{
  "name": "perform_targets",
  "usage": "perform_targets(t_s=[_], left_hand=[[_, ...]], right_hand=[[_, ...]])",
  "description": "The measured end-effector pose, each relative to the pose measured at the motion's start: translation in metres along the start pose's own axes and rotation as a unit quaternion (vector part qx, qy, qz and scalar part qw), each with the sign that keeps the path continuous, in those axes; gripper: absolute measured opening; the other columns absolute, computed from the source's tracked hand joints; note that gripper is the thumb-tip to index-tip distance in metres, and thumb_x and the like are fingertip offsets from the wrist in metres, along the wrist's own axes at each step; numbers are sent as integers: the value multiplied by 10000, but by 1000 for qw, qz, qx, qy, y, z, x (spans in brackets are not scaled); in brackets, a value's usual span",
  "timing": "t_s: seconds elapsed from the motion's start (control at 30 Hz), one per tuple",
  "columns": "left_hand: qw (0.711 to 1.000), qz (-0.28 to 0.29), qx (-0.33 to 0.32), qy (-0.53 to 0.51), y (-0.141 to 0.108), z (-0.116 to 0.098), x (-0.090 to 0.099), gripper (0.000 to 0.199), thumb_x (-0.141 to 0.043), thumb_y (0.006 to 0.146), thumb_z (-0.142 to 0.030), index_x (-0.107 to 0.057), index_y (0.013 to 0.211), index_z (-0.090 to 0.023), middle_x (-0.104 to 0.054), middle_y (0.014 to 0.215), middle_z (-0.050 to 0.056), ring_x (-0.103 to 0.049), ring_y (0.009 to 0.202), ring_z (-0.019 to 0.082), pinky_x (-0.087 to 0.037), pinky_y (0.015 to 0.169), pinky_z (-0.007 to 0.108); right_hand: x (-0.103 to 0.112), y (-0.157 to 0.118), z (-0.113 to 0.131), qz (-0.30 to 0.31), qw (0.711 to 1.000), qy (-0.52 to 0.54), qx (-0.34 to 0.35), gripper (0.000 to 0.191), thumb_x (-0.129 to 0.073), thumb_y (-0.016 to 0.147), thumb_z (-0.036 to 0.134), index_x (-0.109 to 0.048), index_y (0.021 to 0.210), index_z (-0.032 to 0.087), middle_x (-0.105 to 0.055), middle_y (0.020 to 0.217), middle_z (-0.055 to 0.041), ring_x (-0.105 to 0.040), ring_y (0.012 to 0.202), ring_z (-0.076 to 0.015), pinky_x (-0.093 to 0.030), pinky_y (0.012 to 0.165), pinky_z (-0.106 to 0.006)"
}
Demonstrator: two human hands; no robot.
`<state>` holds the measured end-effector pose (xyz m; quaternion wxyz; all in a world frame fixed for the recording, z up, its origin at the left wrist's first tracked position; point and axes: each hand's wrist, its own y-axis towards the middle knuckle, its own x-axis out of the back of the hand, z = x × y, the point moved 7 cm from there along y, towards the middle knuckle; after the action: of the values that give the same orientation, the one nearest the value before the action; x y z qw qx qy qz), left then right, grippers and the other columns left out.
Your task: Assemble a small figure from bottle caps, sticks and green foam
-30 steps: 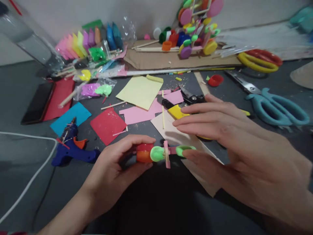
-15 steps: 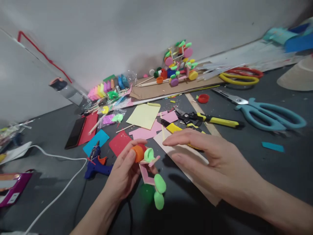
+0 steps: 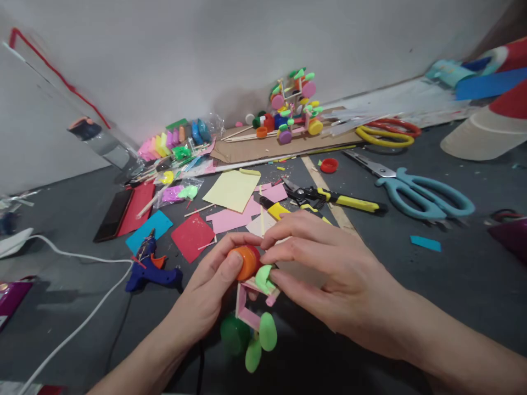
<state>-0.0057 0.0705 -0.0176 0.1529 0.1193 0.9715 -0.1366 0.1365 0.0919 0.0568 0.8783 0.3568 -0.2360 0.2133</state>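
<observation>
My left hand [image 3: 216, 274] grips a small craft model by its orange bottle cap [image 3: 248, 262]; a red part shows just behind the cap. Below the cap hangs the model's bent pink frame [image 3: 248, 315], with a dark green round piece [image 3: 234, 333] and two light green clay ovals [image 3: 268, 331] at its lower end. A curled light green clay piece [image 3: 263, 278] sits on the upper part of the frame. My right hand [image 3: 329, 263] comes in from the right, thumb and fingertips closed about this clay piece and the red part; its exact contact is partly hidden.
A blue glue gun [image 3: 152, 271] with a white cord lies left. Beyond the hands are coloured sheets [image 3: 233, 189], yellow-black pliers [image 3: 341, 198] and a red cap [image 3: 329, 165]. Blue-handled scissors [image 3: 432, 195] lie right. Similar models [image 3: 294, 109] stand on cardboard at the back wall.
My right hand has moved left and inward, from hovering apart with fingers spread to touching the model. The model has tilted a little in my left hand. The view has shifted right.
</observation>
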Motion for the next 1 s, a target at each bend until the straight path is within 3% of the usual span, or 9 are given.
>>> perform_targets(t_s=[0.3, 0.5, 0.8, 1.0], left_hand=[[999, 17, 22, -19, 0, 6, -2, 313, -526, 963, -427, -592, 1207, -243, -595, 922, 21, -605, 731, 130, -513, 672, 231], [997, 24, 45, -63, -2, 7, -5, 289, -572, 942, -427, -607, 1177, -262, -577, 908, 6, -599, 713, 101, -522, 628, 187], [994, 39, 49, -84, -2, 9, -7, 271, -572, 947, -411, -606, 1168, -258, -601, 926, 15, -625, 734, 111, -541, 672, 217], [996, 25, 42, -76, -2, 8, -1, 302, -560, 947, -424, -606, 1177, -234, -590, 887, 18, -608, 702, 111, -507, 644, 211]], right_hand=[[-1, 5, 5, -3, 997, -64, 32, 147, -560, 885, 74, -665, 880, 178, -699, 915, -44, -628, 910, -165, -506, 898, -353], [-5, 3, 7, 9, 998, -44, 42, 136, -568, 874, 58, -629, 831, 172, -687, 895, -38, -600, 890, -160, -491, 881, -345], [-9, 2, 5, 27, 996, -64, 52, 127, -603, 883, 82, -631, 812, 184, -689, 909, -25, -580, 911, -159, -485, 872, -349], [-5, 2, 8, 29, 994, -94, 53, 99, -624, 876, 132, -666, 939, 195, -717, 967, -21, -613, 913, -162, -483, 955, -396]])
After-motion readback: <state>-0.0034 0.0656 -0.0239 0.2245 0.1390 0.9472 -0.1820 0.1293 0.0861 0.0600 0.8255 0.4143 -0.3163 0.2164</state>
